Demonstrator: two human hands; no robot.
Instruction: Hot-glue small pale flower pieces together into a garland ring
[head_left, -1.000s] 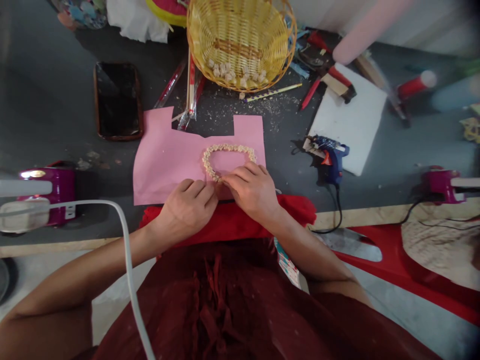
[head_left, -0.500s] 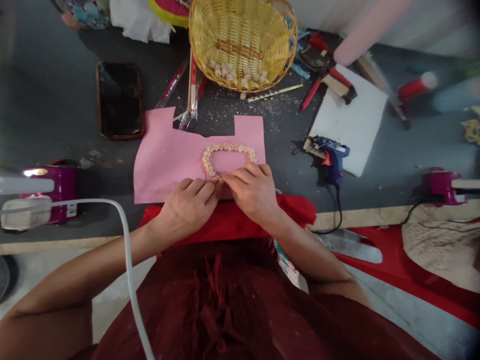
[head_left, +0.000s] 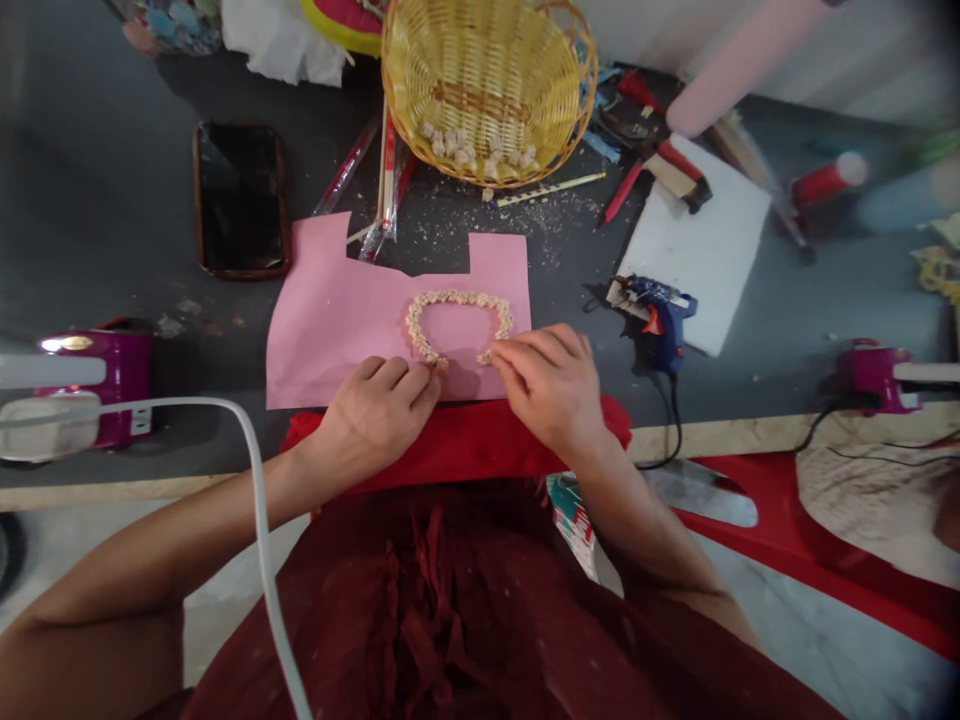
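A curved string of small cream pieces (head_left: pixel 459 298) lies on a pink sheet (head_left: pixel 322 330), with a gap in its near side. My left hand (head_left: pixel 384 405) is closed, its thumb and finger pinching the string's left end. At the right end of the string, my right hand (head_left: pixel 551 385) is also closed, with its fingertips on that end. Both wrists come in over a red cloth (head_left: pixel 465 450) at the table's near edge.
Beyond the sheet stands a wicker basket (head_left: pixel 495 60) with several small cubes inside. A phone (head_left: pixel 241 200) lies at the left. On the right are a blue glue gun (head_left: pixel 670 325), a white board (head_left: pixel 712 240) and pliers (head_left: pixel 679 170). A white cable (head_left: pixel 259 520) hangs at the left.
My right hand has moved right, away from my left hand, and the near side of the string now shows a gap. My left hand has stayed in place.
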